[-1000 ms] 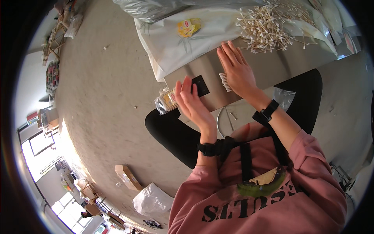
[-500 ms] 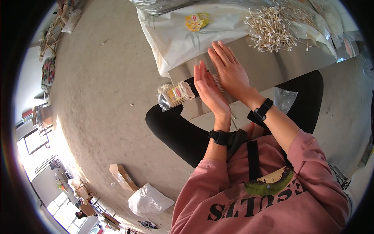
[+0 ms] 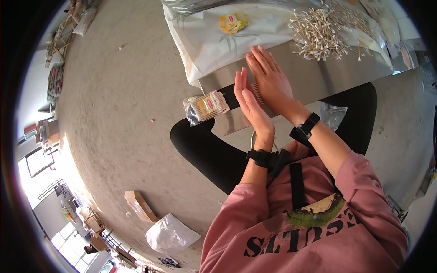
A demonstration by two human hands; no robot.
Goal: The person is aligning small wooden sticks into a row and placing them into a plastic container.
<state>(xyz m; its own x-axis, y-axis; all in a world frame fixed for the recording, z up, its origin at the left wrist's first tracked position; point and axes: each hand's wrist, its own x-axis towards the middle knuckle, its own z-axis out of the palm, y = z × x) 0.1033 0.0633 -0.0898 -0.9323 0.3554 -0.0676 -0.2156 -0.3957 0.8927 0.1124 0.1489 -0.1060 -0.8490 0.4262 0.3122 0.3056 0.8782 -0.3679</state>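
Observation:
My left hand [image 3: 255, 111] and my right hand [image 3: 274, 86] are raised over the metal tabletop [image 3: 314, 75], palms turned toward each other and fingers stretched out. Between them shows a short row of cotton swabs [image 3: 257, 93], partly hidden by the left hand. Whether both palms press on the row I cannot tell. Left of my left hand lies a clear pack of cotton swabs [image 3: 207, 107] with a yellow label, at the table's left end. A black strip-like surface [image 3: 231, 94] shows between the pack and my hand.
A large heap of loose cotton swabs [image 3: 321, 34] lies at the far right on a white plastic sheet [image 3: 195, 50]. Several yellow labels [image 3: 233, 22] rest on that sheet. A clear plastic bag [image 3: 332, 117] is by my right thigh. A cardboard box [image 3: 140, 206] and white sack [image 3: 172, 233] sit on the floor.
My left hand has shifted slightly right, closer to the right hand, narrowing the gap around the cotton swabs. The right hand has hardly moved.

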